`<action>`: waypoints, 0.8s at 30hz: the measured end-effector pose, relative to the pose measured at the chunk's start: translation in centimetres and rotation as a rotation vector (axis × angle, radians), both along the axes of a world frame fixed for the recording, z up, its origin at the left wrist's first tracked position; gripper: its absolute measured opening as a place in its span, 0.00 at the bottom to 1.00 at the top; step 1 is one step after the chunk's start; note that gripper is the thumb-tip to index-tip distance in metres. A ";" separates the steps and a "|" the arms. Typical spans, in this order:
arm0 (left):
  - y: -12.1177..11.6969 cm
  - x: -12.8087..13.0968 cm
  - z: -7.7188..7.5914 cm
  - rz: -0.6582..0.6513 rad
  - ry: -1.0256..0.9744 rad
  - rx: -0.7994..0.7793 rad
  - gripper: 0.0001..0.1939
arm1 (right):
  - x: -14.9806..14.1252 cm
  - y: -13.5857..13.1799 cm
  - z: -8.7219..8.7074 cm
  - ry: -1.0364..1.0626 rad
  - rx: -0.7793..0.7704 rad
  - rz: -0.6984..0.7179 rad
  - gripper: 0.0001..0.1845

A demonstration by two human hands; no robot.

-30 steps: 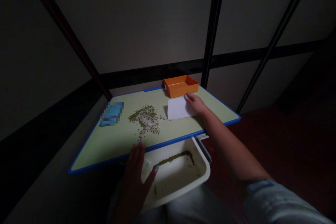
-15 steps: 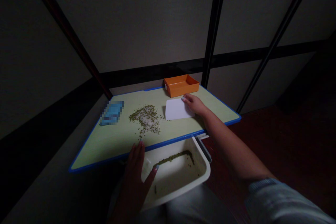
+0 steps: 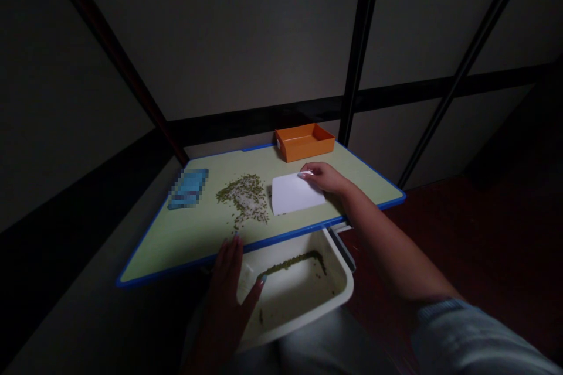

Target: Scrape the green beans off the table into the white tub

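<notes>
My right hand (image 3: pixel 323 177) pinches the upper edge of a thin white sheet-like scraper (image 3: pixel 295 192), tilted over the table. Its lower edge is near the tabletop, with a few grains beside it. To its left lies a loose pile of small green grains mixed with pale ones (image 3: pixel 246 199). My left hand (image 3: pixel 233 284) holds the left side of a white basin (image 3: pixel 341 293); its thumb reaches inside and its fingers stretch toward the table edge. Green grains (image 3: pixel 292 262) line the basin's far inner side. The basin sits below the table's front edge, above my lap.
An orange open box (image 3: pixel 305 145) stands at the back of the pale green table (image 3: pixel 176 246), which has a blue rim. A blurred blue packet (image 3: pixel 189 188) lies at the left. Dark-trimmed panels (image 3: pixel 264 41) rise behind the table.
My right hand has brought the white scraper slightly left and toward me, across the grains beside the pile. My left hand and the basin stay put.
</notes>
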State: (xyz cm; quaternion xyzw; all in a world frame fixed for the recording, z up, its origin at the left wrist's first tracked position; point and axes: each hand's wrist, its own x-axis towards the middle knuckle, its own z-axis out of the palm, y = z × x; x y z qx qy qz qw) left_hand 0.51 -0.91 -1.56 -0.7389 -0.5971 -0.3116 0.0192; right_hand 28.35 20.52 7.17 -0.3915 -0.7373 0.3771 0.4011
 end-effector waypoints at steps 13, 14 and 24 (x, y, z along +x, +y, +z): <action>0.0 0.0 0.1 -0.009 0.001 0.011 0.37 | 0.2 -0.8 0.3 -0.011 -0.247 0.214 0.23; 0.0 0.0 0.1 -0.008 0.001 0.009 0.37 | 0.2 -0.8 0.3 -0.010 -0.256 0.226 0.22; -0.1 0.0 0.2 -0.008 0.003 0.004 0.37 | 0.4 -0.8 0.2 0.005 -0.261 0.303 0.21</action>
